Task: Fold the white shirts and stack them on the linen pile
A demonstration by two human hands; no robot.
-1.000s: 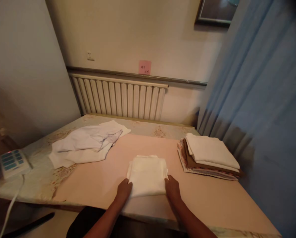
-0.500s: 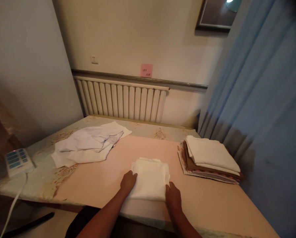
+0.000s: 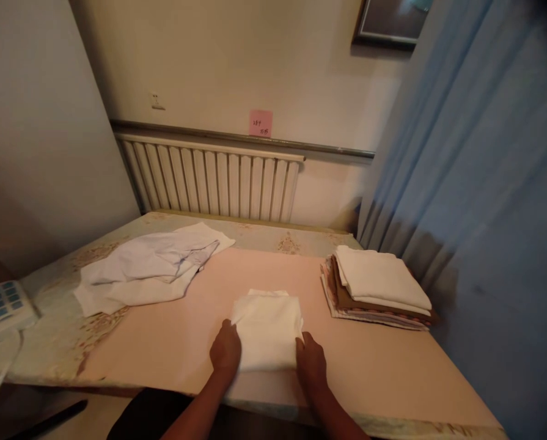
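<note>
A folded white garment [image 3: 268, 333] lies in front of me on the pink sheet [image 3: 369, 360] that covers part of the table. My left hand [image 3: 226, 348] grips its left edge, fingers curled around the cloth. On the opposite side, my right hand [image 3: 310, 359] holds the right edge, thumb uppermost. Fingertips of both hands are partly hidden by the fabric. The garment is a compact, roughly square bundle; a thin layer sticks out at its far edge.
Loose white clothes [image 3: 149, 263] lie crumpled at the left. A stack of folded garments [image 3: 378, 284] stands at the right, white on top of brown and patterned ones. A power strip [image 3: 5, 308] with a cable sits far left. A blue curtain [image 3: 484, 214] hangs along the right side.
The view has turned slightly right, so everything sits further left. Both hands still hold the folded garment's sides; my left hand has shifted a little towards its near corner.
</note>
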